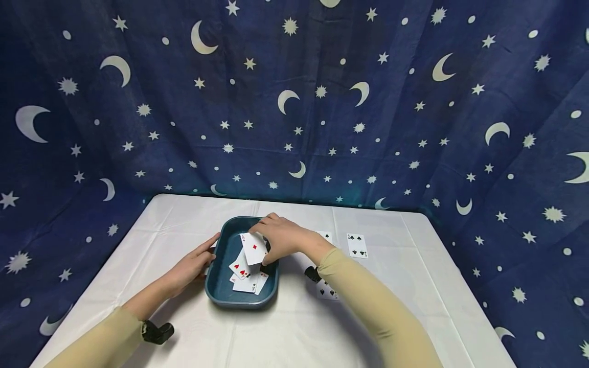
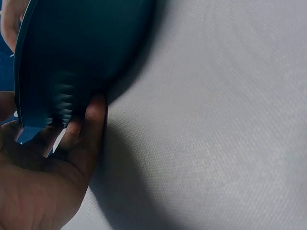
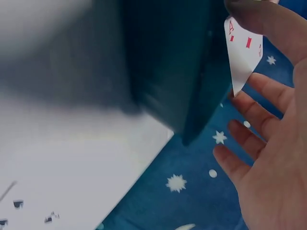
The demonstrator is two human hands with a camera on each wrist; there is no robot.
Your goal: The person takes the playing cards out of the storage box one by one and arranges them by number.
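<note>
In the head view my right hand (image 1: 284, 236) is over a dark teal plastic bin (image 1: 241, 304) and pinches an ace of diamonds playing card (image 1: 254, 247) between thumb and fingers. Several face-up playing cards (image 1: 246, 282) lie overlapping in the bin beneath it, one showing red hearts. My left hand (image 1: 189, 270) rests against the bin's left side. In the left wrist view its fingers (image 2: 96, 109) touch the outer wall, low down and near the rim. The right wrist view shows the pinched ace (image 3: 243, 45), with the other fingers spread.
To the right of the bin, a clubs card (image 1: 357, 246) lies on the white-covered table (image 1: 405, 286). Another clubs card (image 1: 326, 235) and a spades card (image 1: 324, 291) are partly hidden by my right arm. A navy star-and-moon curtain (image 1: 257, 128) surrounds the table.
</note>
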